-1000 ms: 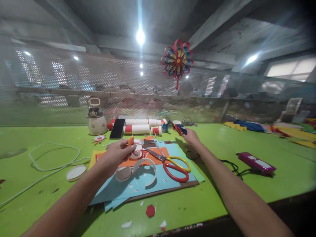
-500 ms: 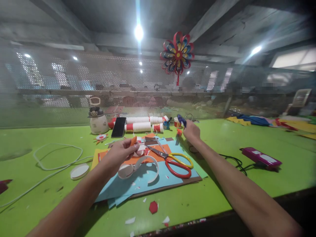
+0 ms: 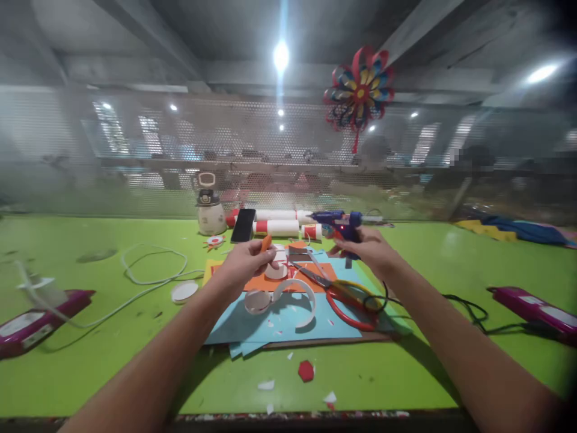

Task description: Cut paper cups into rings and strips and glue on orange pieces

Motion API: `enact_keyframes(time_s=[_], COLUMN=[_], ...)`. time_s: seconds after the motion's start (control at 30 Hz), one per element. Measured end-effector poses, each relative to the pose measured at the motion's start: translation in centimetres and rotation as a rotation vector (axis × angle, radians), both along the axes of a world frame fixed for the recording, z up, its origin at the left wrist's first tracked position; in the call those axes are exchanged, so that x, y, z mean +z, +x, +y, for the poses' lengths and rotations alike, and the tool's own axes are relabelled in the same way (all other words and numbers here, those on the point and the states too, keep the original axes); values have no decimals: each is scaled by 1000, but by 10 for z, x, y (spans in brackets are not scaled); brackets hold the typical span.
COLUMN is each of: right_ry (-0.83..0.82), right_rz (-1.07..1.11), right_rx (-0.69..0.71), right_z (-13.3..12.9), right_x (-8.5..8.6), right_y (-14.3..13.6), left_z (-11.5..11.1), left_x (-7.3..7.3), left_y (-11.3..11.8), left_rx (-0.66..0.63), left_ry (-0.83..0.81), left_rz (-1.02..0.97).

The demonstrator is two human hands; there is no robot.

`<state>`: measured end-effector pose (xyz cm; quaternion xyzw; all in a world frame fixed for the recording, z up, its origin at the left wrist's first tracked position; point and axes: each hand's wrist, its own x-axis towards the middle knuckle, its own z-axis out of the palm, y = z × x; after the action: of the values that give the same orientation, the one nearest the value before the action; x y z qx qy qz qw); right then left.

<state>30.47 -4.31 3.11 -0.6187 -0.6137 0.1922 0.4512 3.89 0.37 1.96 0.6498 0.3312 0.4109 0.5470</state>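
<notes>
Between the thumb and fingers of my left hand (image 3: 247,264) is a small orange paper piece (image 3: 266,243). My right hand (image 3: 372,249) grips a blue glue gun (image 3: 345,225), its nozzle pointing left and a small red light showing on its body. Below the hands, scissors (image 3: 351,304) with red and yellow handles lie on stacked coloured paper (image 3: 252,331). A curled white paper strip (image 3: 312,300) with a round white end sits in front of my left hand. White cut pieces (image 3: 276,270) lie just beyond its fingertips.
Behind the paper stand a phone (image 3: 243,226), stacked paper cups (image 3: 282,228) and a pale bottle (image 3: 211,216). Purple power strips (image 3: 536,310) lie at both sides with cords. A white lid (image 3: 184,292) and a red hexagon (image 3: 306,371) rest on the green table (image 3: 148,373).
My right hand has lifted the glue gun and brought it in toward the left hand, its nozzle now pointing left. The left hand still pinches the orange piece. The view has turned left.
</notes>
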Motion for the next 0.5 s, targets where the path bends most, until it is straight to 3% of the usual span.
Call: enact_keyframes(time_s=[0.1,0.27,0.5], right_ry=[15,-52,-96], right_rz=[22,-6,-157], right_rx=[181,362,361], right_z=[-25,-53,-61], right_x=[7,13,5], right_y=[-17,-23,-15], left_z=[5,8,2], left_x=[1,1,6], left_y=[-3,-6,-6], left_rx=[71,84,2], left_ry=[31,41,36], left_rz=[12,17,62])
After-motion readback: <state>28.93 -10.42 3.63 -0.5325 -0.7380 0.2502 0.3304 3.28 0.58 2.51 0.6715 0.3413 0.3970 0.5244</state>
